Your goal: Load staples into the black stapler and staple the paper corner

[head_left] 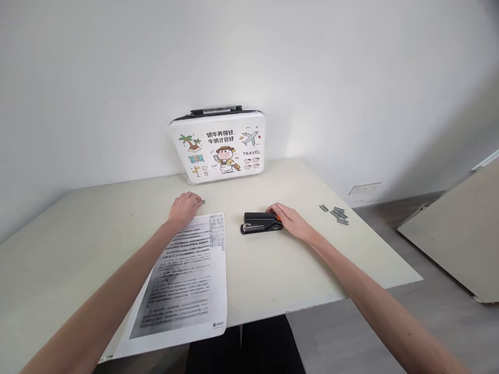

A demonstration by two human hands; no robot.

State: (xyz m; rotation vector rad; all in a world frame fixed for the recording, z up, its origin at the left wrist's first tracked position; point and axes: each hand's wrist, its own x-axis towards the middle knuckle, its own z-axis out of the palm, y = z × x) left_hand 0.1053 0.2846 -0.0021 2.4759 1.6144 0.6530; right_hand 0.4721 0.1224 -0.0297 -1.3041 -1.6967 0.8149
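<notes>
Between the fingertips of my left hand [184, 209] is a small grey strip of staples [201, 202], just beyond the top edge of the printed paper sheets [183, 280]. My left forearm crosses over the pages. My right hand [290, 218] is closed around the rear end of a black stapler [261, 222], which lies on the table with its front pointing left. A bit of orange shows on the stapler beside my fingers. Several more staple strips [338, 213] lie loose to the right of my right hand.
A white case with cartoon travel prints [220, 150] stands against the wall at the back of the pale table [268, 275]. The paper's lower edge hangs past the table's front edge. Another pale board or tabletop [460, 228] is at the far right above the floor.
</notes>
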